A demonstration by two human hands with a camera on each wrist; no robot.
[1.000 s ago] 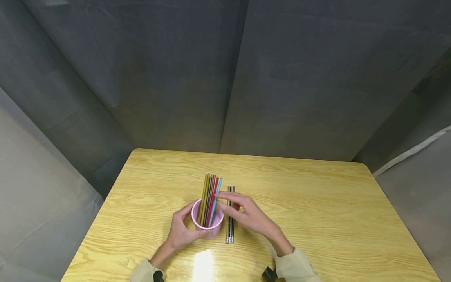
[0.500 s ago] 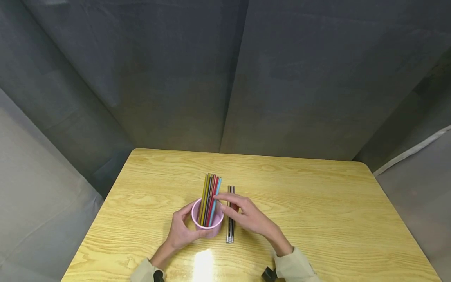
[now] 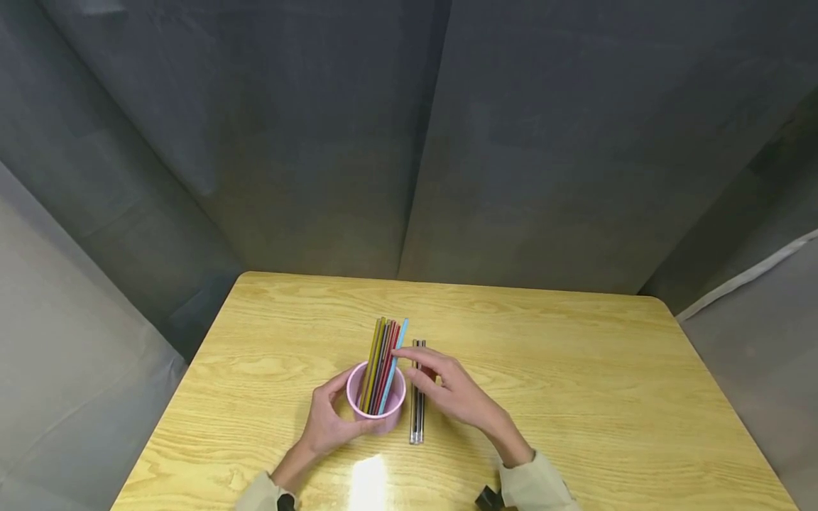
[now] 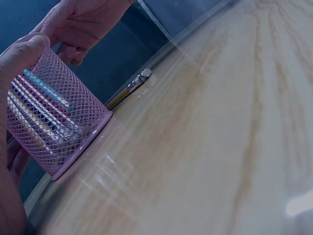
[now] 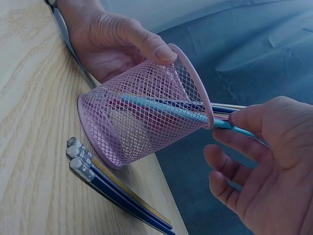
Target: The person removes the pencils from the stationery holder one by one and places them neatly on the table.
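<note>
Pink mesh cup: I take this as my landmark; its base looks set on the tabletop, though I cannot tell whether it tilts slightly.
Blue pencil: the latest change is here. It stands in the cup, right of the others, and its top leans farther right than half a second ago. I judge that it now parts better from its neighbours and is the simplest to work singly.
Pencil bundle: yellow, dark and red ones lean in the cup, left of the blue pencil; their tops have shifted slightly right too.
Right grip: loose, just right of the cup's rim. I see the index finger touching the blue pencil; the thumb has drawn back in the head view, so I read no firm pinch, though the right wrist view cannot rule out light thumb contact.
Left grip: curled round the cup's left side, thumb on the near side, steadying it.
Loose pencils: three lie just right of the cup, under the right grip's reach; I would guard against brushing them.
Tabletop edges: all visible ones are well apart from the cup; the right is farthest.
Wood grain side: I have most room right of the cup, past the loose pencils.
</note>
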